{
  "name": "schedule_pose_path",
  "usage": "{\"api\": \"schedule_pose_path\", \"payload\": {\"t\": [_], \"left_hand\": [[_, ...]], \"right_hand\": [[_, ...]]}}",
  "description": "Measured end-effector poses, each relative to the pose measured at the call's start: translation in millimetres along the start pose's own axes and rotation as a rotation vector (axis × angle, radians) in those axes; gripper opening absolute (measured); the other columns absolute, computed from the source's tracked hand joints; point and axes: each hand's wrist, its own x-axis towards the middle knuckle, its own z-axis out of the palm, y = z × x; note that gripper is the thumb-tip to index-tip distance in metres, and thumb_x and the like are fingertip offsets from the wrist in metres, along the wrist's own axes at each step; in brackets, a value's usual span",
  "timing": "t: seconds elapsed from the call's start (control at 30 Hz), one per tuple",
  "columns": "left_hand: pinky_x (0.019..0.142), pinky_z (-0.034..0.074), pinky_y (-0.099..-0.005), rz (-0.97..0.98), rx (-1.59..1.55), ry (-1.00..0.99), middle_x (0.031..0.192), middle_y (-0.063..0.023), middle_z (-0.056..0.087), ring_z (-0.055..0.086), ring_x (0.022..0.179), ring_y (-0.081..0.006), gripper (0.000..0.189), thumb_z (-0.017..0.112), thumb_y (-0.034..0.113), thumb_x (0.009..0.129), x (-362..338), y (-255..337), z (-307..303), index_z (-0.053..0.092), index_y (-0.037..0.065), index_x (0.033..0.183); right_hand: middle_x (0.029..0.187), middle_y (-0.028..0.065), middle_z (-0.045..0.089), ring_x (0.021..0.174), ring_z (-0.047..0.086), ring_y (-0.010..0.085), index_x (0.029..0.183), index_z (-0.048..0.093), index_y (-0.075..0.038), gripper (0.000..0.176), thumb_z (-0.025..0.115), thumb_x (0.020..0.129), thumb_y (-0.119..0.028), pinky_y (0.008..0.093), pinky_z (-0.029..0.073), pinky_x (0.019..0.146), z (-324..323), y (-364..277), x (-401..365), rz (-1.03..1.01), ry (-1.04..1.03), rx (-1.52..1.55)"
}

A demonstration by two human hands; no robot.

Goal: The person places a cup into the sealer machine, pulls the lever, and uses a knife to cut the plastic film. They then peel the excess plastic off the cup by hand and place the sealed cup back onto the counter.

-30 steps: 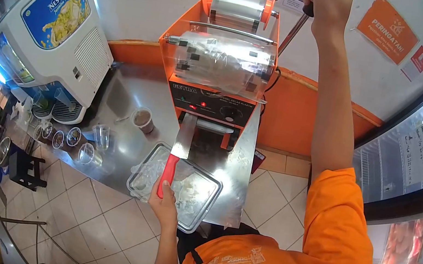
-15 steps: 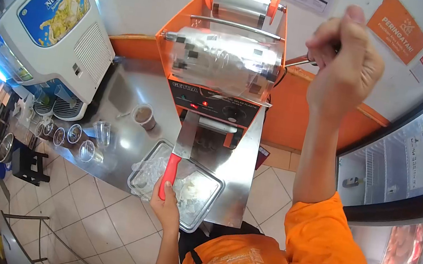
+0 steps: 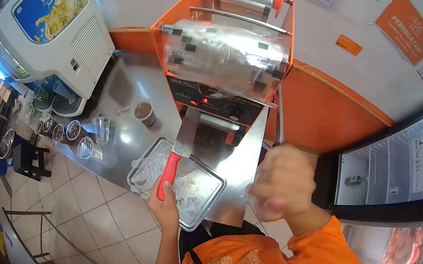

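My left hand (image 3: 165, 206) is closed round the red handle of a knife (image 3: 169, 172), whose blade reaches to the front of the orange sealing machine (image 3: 211, 101). Beneath the knife lies a clear tray (image 3: 206, 200) with crumpled plastic inside. My right hand (image 3: 284, 182), slightly blurred, is closed at the lower end of the machine's metal lever (image 3: 281, 112), to the right of the machine. Patterned plastic film (image 3: 223, 56) spans the machine's upper part.
A drink dispenser (image 3: 90, 41) stands at the left. A cup of brown drink (image 3: 143, 113) and several clear cups are on the metal counter (image 3: 122, 154). A glass-door fridge (image 3: 377, 169) is at the right.
My right hand has swung down from high beside the machine, and the lever now points downward. My left hand and the knife have hardly moved.
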Motion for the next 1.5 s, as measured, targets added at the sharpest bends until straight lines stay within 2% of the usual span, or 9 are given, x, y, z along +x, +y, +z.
{"api": "schedule_pose_path", "payload": {"t": [0.03,0.1,0.5,0.93,1.13,1.2,1.4,1.47,1.5], "left_hand": [[0.047,0.029,-0.0183,-0.014,0.001,-0.009,0.066,0.0060,0.044,0.037,0.054,-0.0015,0.033,0.057,0.018,0.100,-0.4,1.0,-0.3,0.059,-0.004,0.125],[0.048,0.029,-0.0183,-0.039,0.007,-0.008,0.067,0.0060,0.045,0.037,0.054,-0.0015,0.033,0.056,0.018,0.100,-0.1,3.2,0.4,0.059,-0.004,0.124],[0.046,0.029,-0.0189,-0.025,-0.053,-0.031,0.066,0.0055,0.045,0.036,0.053,-0.0012,0.033,0.058,0.018,0.099,0.4,-2.0,-2.5,0.059,-0.005,0.123],[0.045,0.029,-0.0190,-0.023,-0.035,-0.020,0.064,0.0061,0.045,0.037,0.051,-0.0009,0.031,0.058,0.018,0.099,1.9,-4.8,-2.6,0.061,-0.004,0.121],[0.045,0.029,-0.0193,-0.030,-0.026,-0.029,0.064,0.0061,0.044,0.036,0.051,-0.0010,0.031,0.057,0.019,0.100,2.0,-2.1,0.0,0.061,-0.004,0.120],[0.045,0.028,-0.0193,-0.020,-0.044,-0.032,0.064,0.0059,0.044,0.036,0.051,-0.0011,0.032,0.057,0.020,0.100,0.2,-2.7,-1.8,0.061,-0.004,0.121],[0.044,0.027,-0.0191,0.007,-0.088,-0.042,0.064,0.0051,0.044,0.036,0.050,-0.0016,0.034,0.058,0.022,0.099,6.0,-6.5,-3.8,0.061,-0.002,0.123],[0.044,0.028,-0.0192,-0.014,-0.083,-0.053,0.065,0.0046,0.044,0.036,0.051,-0.0018,0.034,0.058,0.023,0.099,7.1,-12.2,-7.4,0.061,-0.002,0.122],[0.044,0.028,-0.0192,-0.002,-0.082,-0.059,0.065,0.0046,0.044,0.036,0.051,-0.0018,0.034,0.058,0.023,0.099,7.5,-14.7,-8.8,0.061,-0.002,0.122]], "right_hand": [[0.053,0.0015,0.049,0.051,0.051,0.0171,0.061,0.059,-0.005,0.044,0.039,0.097,-0.018,0.0317,0.045,0.054,3.2,-0.5,-14.2,0.008,-0.002,0.009],[0.055,0.0024,0.045,0.050,0.050,0.0196,0.061,0.058,-0.004,0.028,0.049,0.086,-0.014,0.0321,0.045,0.051,7.4,-3.7,-31.0,-0.072,-0.042,0.021],[0.055,0.0020,0.045,0.051,0.049,0.0189,0.060,0.057,-0.007,0.018,0.053,0.077,-0.010,0.0327,0.045,0.054,8.4,-5.3,-27.7,-0.030,-0.020,-0.004],[0.054,0.0017,0.047,0.051,0.049,0.0188,0.056,0.053,-0.008,0.019,0.053,0.075,-0.008,0.0326,0.043,0.051,13.5,-7.1,-26.8,-0.013,0.051,-0.021],[0.054,0.0024,0.047,0.050,0.049,0.0195,0.056,0.053,-0.008,0.017,0.053,0.074,-0.007,0.0333,0.043,0.051,10.4,-7.1,-26.1,0.035,-0.010,-0.012],[0.054,0.0032,0.046,0.049,0.048,0.0202,0.057,0.053,-0.007,0.016,0.053,0.074,-0.006,0.0335,0.043,0.051,15.7,-4.9,-30.2,-0.060,0.061,-0.011],[0.055,0.0048,0.046,0.048,0.047,0.0219,0.058,0.052,-0.005,0.017,0.055,0.074,-0.005,0.0341,0.041,0.050,11.0,-4.9,-25.6,-0.066,0.045,-0.009],[0.055,0.0053,0.046,0.048,0.047,0.0229,0.057,0.049,-0.005,0.020,0.057,0.075,-0.003,0.0346,0.041,0.050,12.7,-8.0,-24.6,-0.044,0.065,-0.007],[0.053,0.0035,0.046,0.049,0.048,0.0206,0.056,0.054,-0.008,0.026,0.051,0.082,-0.004,0.0346,0.042,0.052,12.5,-9.2,-25.1,-0.027,0.054,-0.060]]}}
